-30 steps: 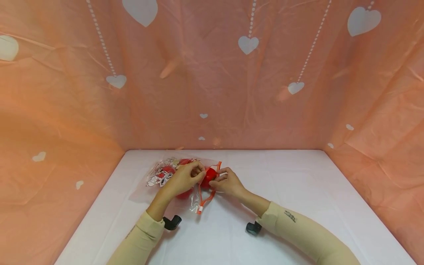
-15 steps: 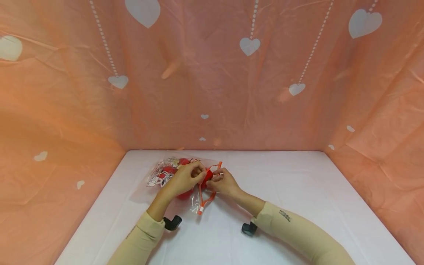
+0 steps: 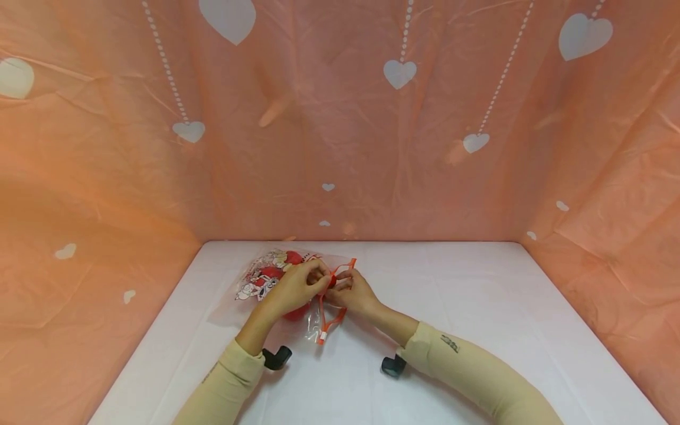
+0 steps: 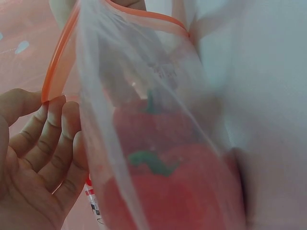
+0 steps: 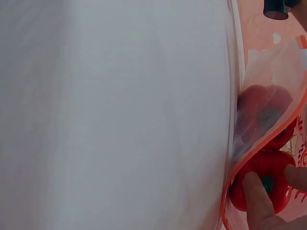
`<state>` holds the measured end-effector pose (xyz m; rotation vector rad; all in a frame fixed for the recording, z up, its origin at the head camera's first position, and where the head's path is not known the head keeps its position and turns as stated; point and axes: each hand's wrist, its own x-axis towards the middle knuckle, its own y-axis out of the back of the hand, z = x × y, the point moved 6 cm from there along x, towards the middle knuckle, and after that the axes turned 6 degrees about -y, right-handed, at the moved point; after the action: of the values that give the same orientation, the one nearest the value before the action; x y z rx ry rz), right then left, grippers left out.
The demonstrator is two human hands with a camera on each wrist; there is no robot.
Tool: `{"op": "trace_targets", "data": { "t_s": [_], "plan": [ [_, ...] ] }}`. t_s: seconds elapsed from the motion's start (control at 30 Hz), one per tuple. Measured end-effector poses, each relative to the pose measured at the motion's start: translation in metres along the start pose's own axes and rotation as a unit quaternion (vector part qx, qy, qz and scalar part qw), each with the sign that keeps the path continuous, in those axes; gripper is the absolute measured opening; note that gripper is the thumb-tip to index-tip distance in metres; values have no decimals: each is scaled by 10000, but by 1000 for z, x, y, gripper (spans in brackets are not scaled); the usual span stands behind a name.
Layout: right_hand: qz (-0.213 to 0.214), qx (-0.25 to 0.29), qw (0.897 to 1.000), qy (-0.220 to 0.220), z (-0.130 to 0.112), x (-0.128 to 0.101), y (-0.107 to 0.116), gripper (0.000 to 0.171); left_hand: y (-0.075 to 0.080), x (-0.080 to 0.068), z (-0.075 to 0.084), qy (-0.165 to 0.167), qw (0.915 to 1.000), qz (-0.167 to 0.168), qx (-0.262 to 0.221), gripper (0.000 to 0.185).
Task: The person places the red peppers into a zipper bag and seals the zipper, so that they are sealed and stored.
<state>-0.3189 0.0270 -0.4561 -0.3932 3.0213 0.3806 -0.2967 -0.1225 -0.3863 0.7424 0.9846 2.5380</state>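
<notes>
A person's left hand (image 3: 294, 287) pinches the orange zip rim of a clear plastic bag printed with cartoon figures (image 3: 261, 277), fingers curled on the strip at the bag's mouth. The right hand (image 3: 355, 292) meets it there, fingertips (image 5: 256, 199) curled around a glossy red pepper-shaped toy with a green stem (image 5: 265, 181) at the opening. More red toy peppers (image 4: 163, 177) lie inside the bag, seen through the film. The bag rests on a white table (image 3: 478, 307), left of centre, near the pink heart-patterned backdrop (image 3: 340, 118). Both forearms wear beige sleeves (image 3: 478, 378).
</notes>
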Motion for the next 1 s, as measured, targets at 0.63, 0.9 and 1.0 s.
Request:
{"op": "trace_targets", "data": {
  "t_s": [0.63, 0.9, 1.0],
  "plan": [
    [-545, 470, 9971, -248, 3, -16, 17, 40, -7, -1, -3, 1, 9993, -250, -274, 4],
    [-712, 271, 9963, -401, 6, -30, 30, 29, -12, -1, -2, 20, 9982, -498, -320, 11],
    [-916, 239, 9948, -368, 6, -38, 30, 28, -14, -2, -3, 24, 9985, -511, -173, 10]
  ]
}}
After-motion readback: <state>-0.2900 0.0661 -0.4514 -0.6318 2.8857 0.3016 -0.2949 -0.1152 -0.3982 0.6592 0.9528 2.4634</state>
